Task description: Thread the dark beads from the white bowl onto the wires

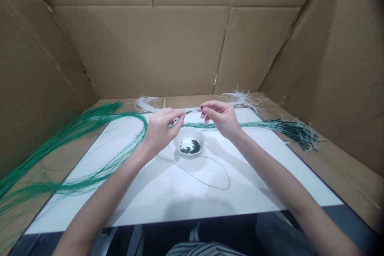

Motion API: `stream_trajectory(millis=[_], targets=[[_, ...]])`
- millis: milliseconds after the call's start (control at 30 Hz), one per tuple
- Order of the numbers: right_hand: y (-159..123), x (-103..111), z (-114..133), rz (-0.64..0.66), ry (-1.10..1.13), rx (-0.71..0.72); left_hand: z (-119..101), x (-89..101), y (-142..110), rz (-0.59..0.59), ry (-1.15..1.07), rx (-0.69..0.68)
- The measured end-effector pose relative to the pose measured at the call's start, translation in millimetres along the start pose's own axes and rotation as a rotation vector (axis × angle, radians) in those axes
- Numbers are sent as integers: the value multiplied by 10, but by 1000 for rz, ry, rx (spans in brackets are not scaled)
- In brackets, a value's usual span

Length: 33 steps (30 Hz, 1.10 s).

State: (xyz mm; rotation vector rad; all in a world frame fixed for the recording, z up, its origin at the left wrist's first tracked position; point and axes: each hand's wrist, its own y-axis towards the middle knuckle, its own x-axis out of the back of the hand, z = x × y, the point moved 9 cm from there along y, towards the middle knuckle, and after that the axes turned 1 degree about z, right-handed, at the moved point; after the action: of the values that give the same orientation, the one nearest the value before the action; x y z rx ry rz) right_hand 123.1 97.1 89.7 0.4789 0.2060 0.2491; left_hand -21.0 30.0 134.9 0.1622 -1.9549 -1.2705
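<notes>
Above the bowl, my left hand [162, 129] is closed, pinching a thin green string [195, 109] with several small dark beads [189, 112] on it just past the fingertips. Close to its right, my right hand [221, 118] has thumb and index finger pressed together on a small dark bead [201, 107] at the string's end; whether the string passes through that bead is too small to tell. Below both hands stands a white bowl [203, 140] holding loose dark beads [194, 147]. A loop of thin string [228, 176] lies on the table in front of it.
Long bundles of green strings [99, 176] spread across the left side of the white table [192, 204]. Green strands with a dark beaded end [295, 133] lie at the right. White strings [147, 103] rest at the back. Cardboard walls [135, 48] enclose the table.
</notes>
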Motion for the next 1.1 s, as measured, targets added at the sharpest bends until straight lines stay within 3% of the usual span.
stream_trajectory(millis=[867, 1100], targets=[[-2, -10, 40, 8, -49, 87, -14, -59, -40, 3, -1, -38], [-42, -7, 131, -16, -218, 163, -5, -64, -47, -6, 29, -63]])
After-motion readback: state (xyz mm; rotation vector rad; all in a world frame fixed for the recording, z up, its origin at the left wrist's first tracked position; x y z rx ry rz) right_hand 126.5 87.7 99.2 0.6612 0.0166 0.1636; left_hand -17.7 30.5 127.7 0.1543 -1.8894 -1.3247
